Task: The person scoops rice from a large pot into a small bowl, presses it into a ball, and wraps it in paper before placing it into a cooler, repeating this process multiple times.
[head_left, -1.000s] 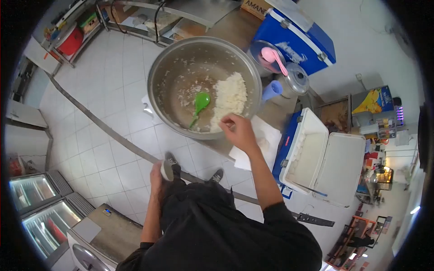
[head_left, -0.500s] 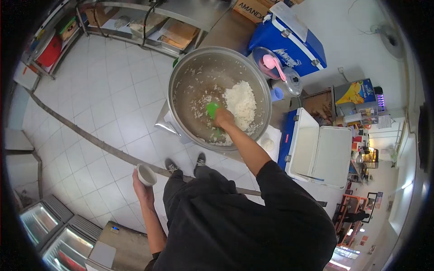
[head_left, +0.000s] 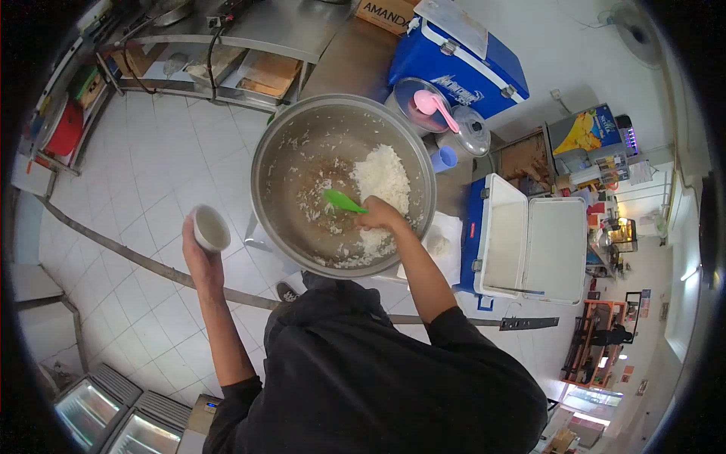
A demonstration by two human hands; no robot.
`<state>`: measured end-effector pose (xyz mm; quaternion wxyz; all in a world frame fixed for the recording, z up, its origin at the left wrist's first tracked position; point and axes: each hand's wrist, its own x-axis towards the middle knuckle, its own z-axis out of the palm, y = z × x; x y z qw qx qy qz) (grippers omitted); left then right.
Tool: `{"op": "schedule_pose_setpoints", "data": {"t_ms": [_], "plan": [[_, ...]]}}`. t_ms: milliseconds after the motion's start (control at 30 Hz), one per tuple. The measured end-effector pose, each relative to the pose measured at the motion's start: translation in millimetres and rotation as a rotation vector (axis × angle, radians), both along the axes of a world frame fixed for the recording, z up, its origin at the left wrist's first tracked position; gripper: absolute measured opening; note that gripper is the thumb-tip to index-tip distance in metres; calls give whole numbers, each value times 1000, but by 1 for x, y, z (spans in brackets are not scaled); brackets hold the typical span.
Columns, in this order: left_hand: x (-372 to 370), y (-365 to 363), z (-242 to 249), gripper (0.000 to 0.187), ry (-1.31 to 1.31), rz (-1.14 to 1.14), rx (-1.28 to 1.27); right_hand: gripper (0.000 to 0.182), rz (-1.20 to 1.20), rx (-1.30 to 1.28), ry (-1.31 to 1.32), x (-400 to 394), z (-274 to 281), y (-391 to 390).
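While your right arm reaches forward over the near rim of a wide, round, grey metal pot (head_left: 261, 174), your right hand (head_left: 380, 215) is low inside it, its back toward the camera. Its fingers are curled closed around the handle of a bright green plastic spoon (head_left: 342, 200), whose head points left over the scattered grains on the pot's floor. The hand is beside the heaped mound of white cooked rice (head_left: 383, 178) and covers part of it. Your left arm extends forward over the white tiled floor (head_left: 162, 170), well apart from the pot. The left hand (head_left: 200, 259) is partly open, curved around the side of a small, round, whitish cup (head_left: 212, 228), its mouth facing up toward the camera.

Most of the spoon's handle is hidden in your right fist, and you cannot see those fingertips from here. Whether the spoon's head touches the pot's floor is hard to tell. The cup conceals some of your left fingers, and its contents are too indistinct to make out. Black short sleeves (head_left: 445, 327) cover both upper arms. One dark shoe (head_left: 287, 292) shows below the pot; the other is hidden.
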<state>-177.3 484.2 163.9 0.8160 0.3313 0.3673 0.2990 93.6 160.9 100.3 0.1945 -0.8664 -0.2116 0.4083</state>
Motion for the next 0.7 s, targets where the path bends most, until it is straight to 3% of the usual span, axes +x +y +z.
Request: {"op": "schedule_pose_setpoints", "data": {"t_ms": [33,133,200,333,467,500,600,700], "plan": [[11,2,8,48,1,14,6,32,-172,149,123,-3,18,-1],[31,13,7,47,-19,-18,-3,35,-358,167,60,1,25,-9],[43,8,10,47,-6,-11,2,40,-357,191,-79,-3,16,-16],[62,4,9,46,40,-19,-4,33,-266,233,-339,-22,9,-10],[77,11,-8,45,140,-26,310,43,-208,95,-125,-24,-10,7],[80,16,-10,44,163,-37,354,57,-49,-4,-127,-22,2,12],[87,21,-10,42,163,-39,383,61,-18,17,-119,-26,7,20],[89,20,-9,42,139,-32,363,53,55,-35,-29,-22,14,24]]}}
